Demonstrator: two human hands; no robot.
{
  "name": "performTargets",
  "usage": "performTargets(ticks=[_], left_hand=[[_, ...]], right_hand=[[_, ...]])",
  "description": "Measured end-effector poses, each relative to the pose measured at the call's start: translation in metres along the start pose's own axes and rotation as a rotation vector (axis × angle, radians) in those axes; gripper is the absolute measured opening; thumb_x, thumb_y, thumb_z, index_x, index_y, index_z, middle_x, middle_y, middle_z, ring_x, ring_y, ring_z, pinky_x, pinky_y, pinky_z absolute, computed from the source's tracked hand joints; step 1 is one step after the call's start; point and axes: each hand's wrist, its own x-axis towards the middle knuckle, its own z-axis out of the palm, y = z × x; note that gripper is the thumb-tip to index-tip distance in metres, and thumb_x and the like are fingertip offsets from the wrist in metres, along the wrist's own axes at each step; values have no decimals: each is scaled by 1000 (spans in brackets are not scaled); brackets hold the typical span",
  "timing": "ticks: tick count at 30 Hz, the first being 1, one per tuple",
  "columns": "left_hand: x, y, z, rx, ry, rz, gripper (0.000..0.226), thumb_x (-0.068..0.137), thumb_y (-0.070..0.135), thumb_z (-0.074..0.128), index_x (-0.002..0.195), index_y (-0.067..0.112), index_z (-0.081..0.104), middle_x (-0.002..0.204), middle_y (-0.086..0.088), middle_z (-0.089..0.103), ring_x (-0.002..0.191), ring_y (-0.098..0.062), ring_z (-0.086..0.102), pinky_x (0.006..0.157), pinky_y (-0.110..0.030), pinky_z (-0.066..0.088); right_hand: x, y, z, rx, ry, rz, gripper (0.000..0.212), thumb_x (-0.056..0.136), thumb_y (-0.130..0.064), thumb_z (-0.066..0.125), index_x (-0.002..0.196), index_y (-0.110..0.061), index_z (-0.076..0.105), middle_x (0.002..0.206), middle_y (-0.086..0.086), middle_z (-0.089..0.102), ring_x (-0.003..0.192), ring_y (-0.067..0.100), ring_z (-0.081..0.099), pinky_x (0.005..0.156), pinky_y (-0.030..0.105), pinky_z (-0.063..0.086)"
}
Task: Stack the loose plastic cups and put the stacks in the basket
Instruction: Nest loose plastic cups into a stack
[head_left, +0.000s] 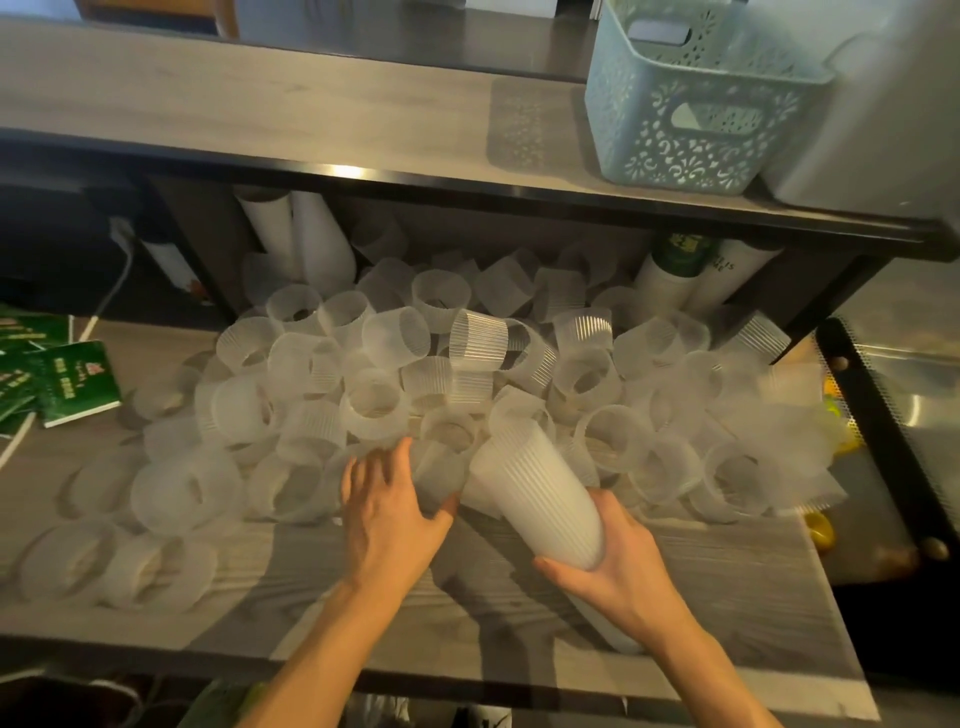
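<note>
The right hand (610, 558) is clamped around the base of a stack (540, 499) of ribbed, frosted cups, fingers curled under it and thumb across the near side; the stack tilts away from the person, its open mouth pointing into the pile (467, 374). The left hand (387, 512) sits just left of the stack, palm down, with its fingers spread over one loose cup (439, 475) and its thumb pressed to that cup's near side, so it pinches the cup at the pile's near edge. The pile of loose cups, most lying on their sides, spreads across the grey wood-grain table (519, 613) from the stack outward to both sides and back under a dark-edged shelf (311, 124). More cups lie scattered singly on the table far left of the stack. The basket (696, 111), pale blue with a cut-out pattern and handle slots, stands on the shelf, well beyond the stack and to its right; what it holds cannot be made out. Under the shelf, behind the pile, white tubes (301, 234) lean upright, with further ones at the right. Green booklets (67, 384) lie at the table's left edge, well apart from the stack, beside a white cable (117, 280).
</note>
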Motion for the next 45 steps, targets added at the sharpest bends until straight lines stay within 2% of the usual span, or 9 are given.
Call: performTargets(ticks=[5,10,15,22,26,29,33,37,45], left_hand=[[1,2,-38,-505,122,-173,65,70,35,85,120,22,45,115,1,54,97,-14,56,79,-26,49],[8,4,-68,-750,130,-158,45,80,42,71,121,35,53,124,6,50,103,7,55,75,-6,48],[7,19,-73,-884,-86,-116,58,84,47,68,136,35,47,122,13,56,104,2,59,84,-22,53],[5,29,-64,-758,-329,-21,57,74,63,54,124,36,57,112,27,59,106,3,56,91,-25,46],[-10,42,-49,-676,-452,57,71,83,73,32,147,41,35,143,33,35,133,15,29,114,-22,26],[-27,38,-40,-692,-299,25,70,87,77,23,149,45,21,150,32,22,140,15,16,113,-16,17],[-66,22,-33,-557,-34,84,88,85,74,45,153,25,21,156,14,26,143,-9,29,112,-33,28],[-98,2,-17,-298,-251,259,110,74,82,55,156,32,2,162,14,8,148,-10,14,115,-40,21],[-98,-15,-14,-57,-636,341,99,73,82,53,146,50,-5,153,29,-15,141,6,-10,118,-24,13]], right_hand=[[1,4,-4,21,-1,-13,76,58,-62,82,115,-41,37,108,-18,50,94,-10,49,68,9,41],[3,6,-6,24,-28,-39,80,52,-74,71,117,-38,40,111,-14,53,94,1,54,71,14,41],[1,6,-3,-83,-74,-84,92,52,-80,64,127,-30,43,113,-14,50,100,11,55,82,28,46],[-3,0,-2,-193,-134,-179,90,59,-77,65,131,-28,41,115,-16,46,104,12,55,84,29,43],[-3,-2,1,-156,-109,-191,82,65,-69,74,129,-28,42,116,-14,49,102,11,55,83,29,45],[-2,1,-1,-141,-101,-165,85,64,-70,72,131,-28,41,117,-13,48,102,11,54,85,30,45],[-3,6,-3,-99,-68,-105,94,55,-79,62,131,-26,41,117,-13,46,102,11,52,82,28,44],[0,8,-2,-109,-66,-99,96,53,-80,58,130,-25,42,118,-11,48,104,14,54,87,34,48],[-1,8,-2,-162,-92,-123,96,56,-81,58,132,-27,39,121,-10,50,105,17,57,88,39,50]])
